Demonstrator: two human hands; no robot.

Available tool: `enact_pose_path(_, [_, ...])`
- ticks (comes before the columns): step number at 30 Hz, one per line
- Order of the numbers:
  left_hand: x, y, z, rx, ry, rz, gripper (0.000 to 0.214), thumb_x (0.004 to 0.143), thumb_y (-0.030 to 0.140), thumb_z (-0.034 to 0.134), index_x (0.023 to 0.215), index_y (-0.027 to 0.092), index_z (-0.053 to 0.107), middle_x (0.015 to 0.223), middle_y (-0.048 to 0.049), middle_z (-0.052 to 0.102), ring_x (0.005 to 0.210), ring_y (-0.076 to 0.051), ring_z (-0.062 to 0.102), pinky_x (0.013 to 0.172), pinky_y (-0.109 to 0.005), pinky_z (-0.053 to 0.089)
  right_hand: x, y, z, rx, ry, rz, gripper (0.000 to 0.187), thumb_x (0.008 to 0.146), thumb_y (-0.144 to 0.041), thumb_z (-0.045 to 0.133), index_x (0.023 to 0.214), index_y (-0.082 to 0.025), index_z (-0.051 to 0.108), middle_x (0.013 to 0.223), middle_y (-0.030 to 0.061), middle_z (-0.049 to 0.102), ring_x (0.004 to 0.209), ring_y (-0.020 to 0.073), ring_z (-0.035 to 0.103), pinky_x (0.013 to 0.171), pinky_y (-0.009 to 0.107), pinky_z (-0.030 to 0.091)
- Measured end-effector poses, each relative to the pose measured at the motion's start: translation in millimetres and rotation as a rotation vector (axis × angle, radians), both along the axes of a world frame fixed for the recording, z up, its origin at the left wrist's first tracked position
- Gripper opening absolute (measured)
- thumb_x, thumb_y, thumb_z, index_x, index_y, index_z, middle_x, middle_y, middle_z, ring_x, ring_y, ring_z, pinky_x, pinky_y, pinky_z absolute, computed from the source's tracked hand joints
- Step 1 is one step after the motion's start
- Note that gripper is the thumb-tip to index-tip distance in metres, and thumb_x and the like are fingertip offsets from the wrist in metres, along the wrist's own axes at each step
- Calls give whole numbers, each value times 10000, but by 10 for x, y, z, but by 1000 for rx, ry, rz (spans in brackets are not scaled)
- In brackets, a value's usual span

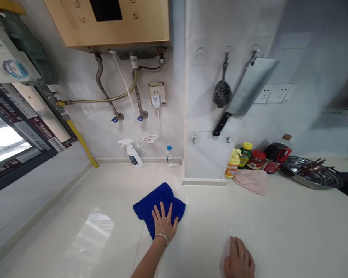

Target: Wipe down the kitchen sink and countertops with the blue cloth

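Observation:
My left hand [163,222] lies flat with its fingers spread on a blue cloth [156,202], pressing it onto the white countertop [104,216]. A thin bracelet sits on that wrist. My right hand [239,259] rests palm down on the counter at the lower right, fingers stretched out, holding nothing. The two hands are well apart.
A white spray bottle [132,153] and a small water bottle [169,156] stand at the back wall. A pink cloth [252,180], several jars and bottles [245,156] and a steel bowl [313,173] sit at the right. A cleaver [243,94] and scrubber [222,92] hang on the pillar.

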State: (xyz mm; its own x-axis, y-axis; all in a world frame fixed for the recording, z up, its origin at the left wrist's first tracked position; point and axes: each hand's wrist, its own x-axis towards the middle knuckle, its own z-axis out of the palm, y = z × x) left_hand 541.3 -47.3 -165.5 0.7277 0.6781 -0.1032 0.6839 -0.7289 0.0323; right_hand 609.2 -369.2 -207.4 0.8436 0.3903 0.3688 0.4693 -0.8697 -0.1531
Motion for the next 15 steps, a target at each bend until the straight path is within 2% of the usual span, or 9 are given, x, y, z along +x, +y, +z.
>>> enact_pose_path(3, [-38,-594,-136,-66,-152,-136,736,895,569,520,1545,355,248,1677,-144,152,1495,-521,-19,1219,-701,97,-1,23,72,33,-26,26,528,871,-194,403,1383,-128,515,1413,192,528,1254,347,535,1071,534,400])
enact_pose_path(5, [-99,-959,-217,-91,-240,-216,764,890,597,524,1553,383,212,1693,-111,73,1496,-512,-57,1210,-730,105,-9,37,139,54,-37,53,515,885,-165,397,1385,-99,497,1425,206,505,1316,343,481,1104,537,364])
enact_pose_path(8, [-230,-1385,-248,-114,-295,-309,765,908,575,512,1563,411,151,1689,-74,-76,1502,-501,-64,1199,-754,138,-11,29,201,92,-49,81,493,900,-157,398,1380,-91,489,1421,213,495,1345,335,444,1121,538,341])
enact_pose_path(11, [-405,-1580,-173,-145,-271,-371,739,932,558,484,1565,426,126,1682,-57,-97,1515,-482,-25,1195,-756,182,-1,-9,215,134,-37,92,467,905,-173,400,1351,-102,515,1408,204,496,1347,331,433,1120,526,345])
enact_pose_path(15, [-744,-1539,-23,-134,-229,-393,704,950,522,486,1558,455,136,1693,-12,1,1536,-422,48,1211,-709,238,8,-76,213,159,-18,129,456,899,-211,424,1324,-103,546,1388,202,501,1319,350,446,1108,528,356])
